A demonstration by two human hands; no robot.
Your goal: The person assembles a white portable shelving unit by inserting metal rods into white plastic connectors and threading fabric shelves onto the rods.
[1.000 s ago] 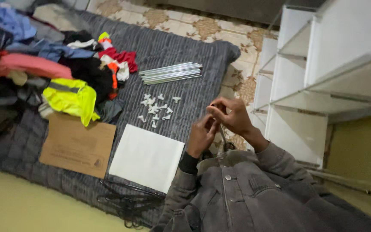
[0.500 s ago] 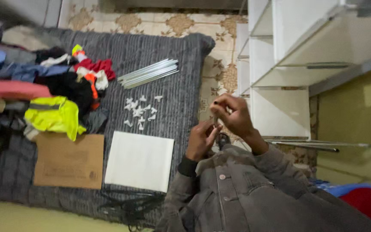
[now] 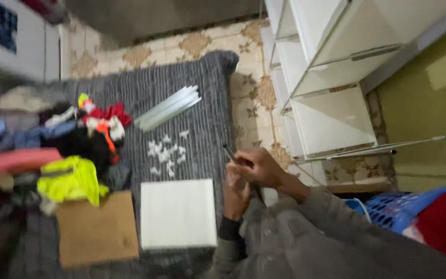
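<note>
A thin grey metal rod was gripped in the right hand, steadied by the left hand; it was best held level above the grey ribbed mattress

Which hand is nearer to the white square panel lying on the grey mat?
Left. The left hand sits just beside the white panel, at its right edge; the right hand is farther right, gripping a thin rod.

clothes: mixed coloured pile, nine o'clock
panel: white square sheet, six o'clock
cardboard: brown flat piece, seven o'clock
shelving: white open unit, one o'clock
</note>
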